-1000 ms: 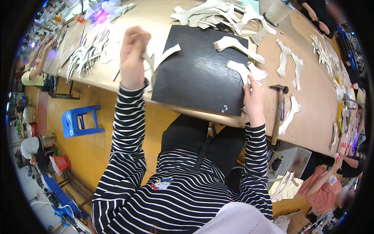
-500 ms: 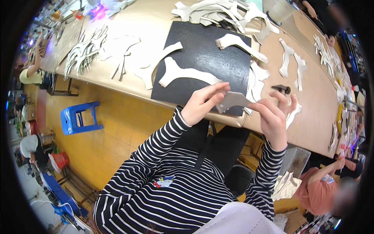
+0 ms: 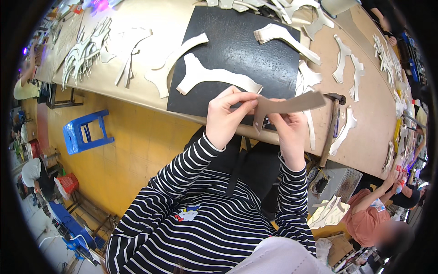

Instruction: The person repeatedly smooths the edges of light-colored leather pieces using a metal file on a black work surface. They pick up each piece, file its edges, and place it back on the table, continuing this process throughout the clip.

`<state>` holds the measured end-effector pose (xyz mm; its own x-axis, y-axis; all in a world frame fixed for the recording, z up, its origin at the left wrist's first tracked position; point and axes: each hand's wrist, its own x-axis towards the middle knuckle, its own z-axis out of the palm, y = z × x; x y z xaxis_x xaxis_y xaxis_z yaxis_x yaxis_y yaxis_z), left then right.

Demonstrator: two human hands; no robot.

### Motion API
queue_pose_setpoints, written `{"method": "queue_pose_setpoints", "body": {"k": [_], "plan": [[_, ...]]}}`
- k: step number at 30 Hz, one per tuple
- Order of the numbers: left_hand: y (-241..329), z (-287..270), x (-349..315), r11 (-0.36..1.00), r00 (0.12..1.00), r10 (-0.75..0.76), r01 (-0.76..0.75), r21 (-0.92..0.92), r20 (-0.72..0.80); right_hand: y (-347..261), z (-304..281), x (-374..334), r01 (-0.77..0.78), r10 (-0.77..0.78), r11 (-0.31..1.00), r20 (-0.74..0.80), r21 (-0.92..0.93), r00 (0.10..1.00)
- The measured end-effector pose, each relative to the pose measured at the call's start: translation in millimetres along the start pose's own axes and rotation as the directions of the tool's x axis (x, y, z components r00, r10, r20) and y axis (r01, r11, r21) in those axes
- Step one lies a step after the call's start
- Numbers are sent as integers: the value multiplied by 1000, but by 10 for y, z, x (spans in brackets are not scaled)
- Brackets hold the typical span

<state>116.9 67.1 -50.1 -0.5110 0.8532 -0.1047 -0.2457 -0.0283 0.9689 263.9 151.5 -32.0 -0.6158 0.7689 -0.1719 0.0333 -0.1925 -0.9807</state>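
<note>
In front of me, over the near edge of the black mat (image 3: 228,55), I hold a grey-brown curved shoe-upper piece (image 3: 292,104). It looks like cut leather, wide at one end with a long strip reaching right. My left hand (image 3: 226,113) pinches its wide end between thumb and fingers. My right hand (image 3: 290,130) grips it from below, with some of its fingers hidden behind the piece. On the mat behind my left hand lies a white forked stack of pieces (image 3: 214,77). Another white stack (image 3: 285,40) lies at the mat's far right.
A hammer (image 3: 329,130) lies right of my right hand, its handle over the table edge. More white cut pieces (image 3: 89,50) are on the table (image 3: 146,93) at left, far side and right. A blue stool (image 3: 86,132) stands on the floor at left. A co-worker (image 3: 369,214) is at right.
The piece has turned, so its long strip now points right. My right hand has moved left and closed on it from below. The hammer is now uncovered.
</note>
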Motion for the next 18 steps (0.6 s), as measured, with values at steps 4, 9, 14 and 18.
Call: {"method": "queue_pose_setpoints", "body": {"k": [4,9,14,18], "plan": [[-63,-50,118,974,996,84,-90,209,38,69,-99,96,-9,5,998,62,66,998],[-108,-239,350,592,907,347,-410,693,241,154,-105,191,-63,48,984,-94,-164,994],[-219,-494,728,337,816,392,-556,759,424,166,-182,325,-213,177,961,-200,-174,964],[-284,-508,938,327,756,402,-646,690,517,144,-236,447,-161,139,972,-134,-171,981]]}}
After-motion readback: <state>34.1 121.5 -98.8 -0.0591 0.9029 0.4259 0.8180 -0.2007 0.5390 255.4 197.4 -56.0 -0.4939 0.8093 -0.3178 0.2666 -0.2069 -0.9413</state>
